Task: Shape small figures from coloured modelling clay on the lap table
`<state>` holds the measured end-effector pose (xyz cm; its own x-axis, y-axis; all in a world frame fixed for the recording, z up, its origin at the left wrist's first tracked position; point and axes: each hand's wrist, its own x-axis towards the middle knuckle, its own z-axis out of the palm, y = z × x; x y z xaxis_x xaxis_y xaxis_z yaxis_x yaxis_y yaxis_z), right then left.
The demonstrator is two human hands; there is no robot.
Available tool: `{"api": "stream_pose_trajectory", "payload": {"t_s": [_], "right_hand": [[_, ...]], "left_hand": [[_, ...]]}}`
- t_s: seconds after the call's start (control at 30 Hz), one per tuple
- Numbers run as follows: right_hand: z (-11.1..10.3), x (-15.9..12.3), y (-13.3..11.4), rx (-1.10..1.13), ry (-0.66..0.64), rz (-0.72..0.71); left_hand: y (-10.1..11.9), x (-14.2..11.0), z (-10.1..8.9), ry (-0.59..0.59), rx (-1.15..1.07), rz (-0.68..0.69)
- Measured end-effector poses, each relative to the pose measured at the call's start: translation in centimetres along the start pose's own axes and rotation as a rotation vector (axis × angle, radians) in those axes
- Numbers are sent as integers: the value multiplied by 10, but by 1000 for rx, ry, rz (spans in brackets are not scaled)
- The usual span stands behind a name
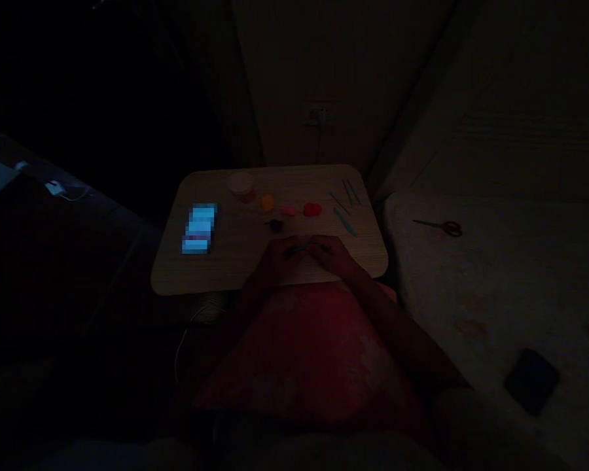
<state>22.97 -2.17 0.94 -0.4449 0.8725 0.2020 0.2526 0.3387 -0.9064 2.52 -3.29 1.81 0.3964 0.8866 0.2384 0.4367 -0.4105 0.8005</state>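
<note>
The room is very dark. My left hand (273, 259) and my right hand (334, 255) meet at the near edge of a small wooden table (226, 268). Both have their fingers curled around a small green piece (302, 248) held between them. Just beyond my hands lie lumps of clay: a dark purple one (275, 225), an orange one (267, 202), a pink one (288, 210) and a red one (312, 209).
A lit phone (200, 228) lies on the table's left. A small tub (241, 186) stands at the back; several teal modelling tools (344, 221) lie at the right. Scissors (444, 226) and a dark object (531, 381) rest on the bed. A red pillow (304, 353) covers my lap.
</note>
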Motion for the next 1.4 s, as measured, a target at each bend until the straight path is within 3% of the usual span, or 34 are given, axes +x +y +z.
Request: {"api": "stream_pose_trajectory", "payload": {"t_s": [0.23,0.33,0.5,0.63,0.83,1.17,1.4], "right_hand": [[1,2,5,-67,103,-80],[2,1,3,-130,52,-173],[3,-2,2,-92,-66,-255],[5,-3,3,-112,-92,-192],[7,-4,2,-120,-50,-71],[5,-3,1,-119,-36,-54],[1,-3,-5,-94,-54,-53]], "left_hand": [[0,0,-1,-51,-184,9],[2,2,1,-36,-142,6],[-2,4,5,124,-53,-55],[-8,4,7,130,-2,-86],[-6,4,8,17,62,-71],[-6,2,2,61,-24,-1],[-3,2,2,47,-106,-44]]}}
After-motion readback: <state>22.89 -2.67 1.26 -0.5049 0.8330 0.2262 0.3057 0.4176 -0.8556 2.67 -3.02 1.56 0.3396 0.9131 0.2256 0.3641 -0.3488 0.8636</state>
